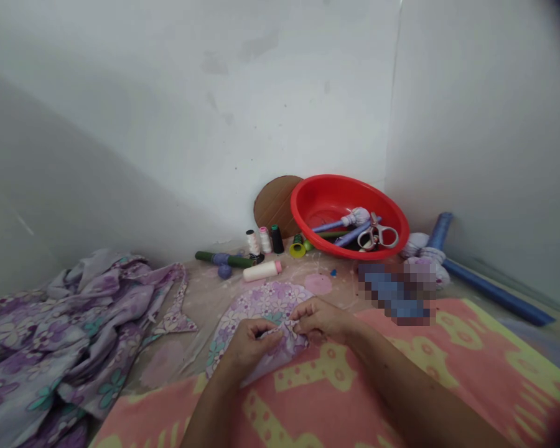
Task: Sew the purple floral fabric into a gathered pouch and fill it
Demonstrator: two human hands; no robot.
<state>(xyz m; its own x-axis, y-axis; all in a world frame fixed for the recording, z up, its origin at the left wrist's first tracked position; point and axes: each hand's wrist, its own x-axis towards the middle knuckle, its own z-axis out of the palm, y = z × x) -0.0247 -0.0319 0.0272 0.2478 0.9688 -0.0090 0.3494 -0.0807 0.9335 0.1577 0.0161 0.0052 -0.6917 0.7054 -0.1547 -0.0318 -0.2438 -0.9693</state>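
Note:
A round piece of purple floral fabric lies on the floor in front of me, its near edge gathered. My left hand pinches that near edge with closed fingers. My right hand pinches the same edge just to the right, fingertips almost meeting the left hand's. Both forearms rest over a pink and yellow towel on my lap.
A heap of the same floral cloth lies at the left. Several thread spools and a white spool stand near the wall. A red basin holds scissors and wrapped sticks. Blue rods lie at the right wall.

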